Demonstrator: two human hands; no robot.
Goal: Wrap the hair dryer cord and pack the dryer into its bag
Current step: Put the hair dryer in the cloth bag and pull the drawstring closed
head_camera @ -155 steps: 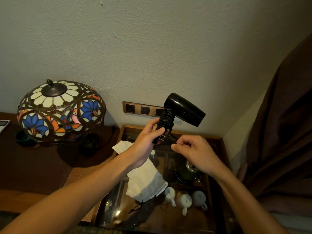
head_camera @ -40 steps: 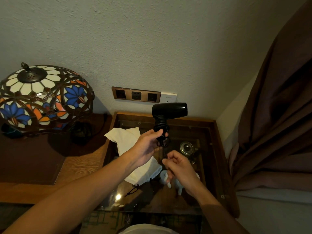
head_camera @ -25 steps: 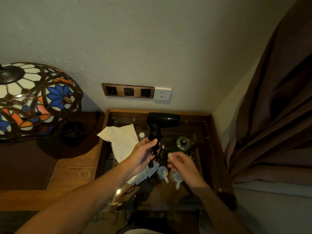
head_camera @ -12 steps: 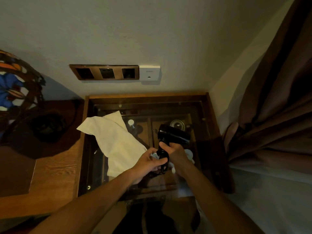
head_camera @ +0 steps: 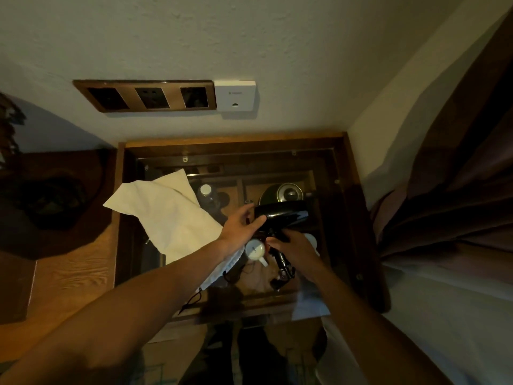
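The black hair dryer (head_camera: 283, 215) is held low over the glass-topped side table (head_camera: 349, 218), its barrel lying level and pointing right. My right hand (head_camera: 295, 250) grips the handle, where the cord (head_camera: 283, 262) is wound, and a short end with the plug hangs below. My left hand (head_camera: 240, 226) cups the rear end of the barrel with thumb and fingers. The white cloth bag (head_camera: 169, 215) lies flat on the glass to the left of the dryer, partly under my left forearm. Its dark drawstring (head_camera: 191, 298) trails near the front edge.
Under the glass are white cups (head_camera: 255, 250), a kettle (head_camera: 283, 194) and a bottle (head_camera: 206, 191). A socket panel (head_camera: 147, 96) and a white wall unit (head_camera: 235, 95) sit on the wall behind. A brown curtain (head_camera: 455, 176) hangs at the right, a wooden desk (head_camera: 69, 268) at the left.
The view has tilted down and the dryer has come lower over the table. My right hand has taken the wound handle, and my left hand has shifted from the cord to the barrel's rear.
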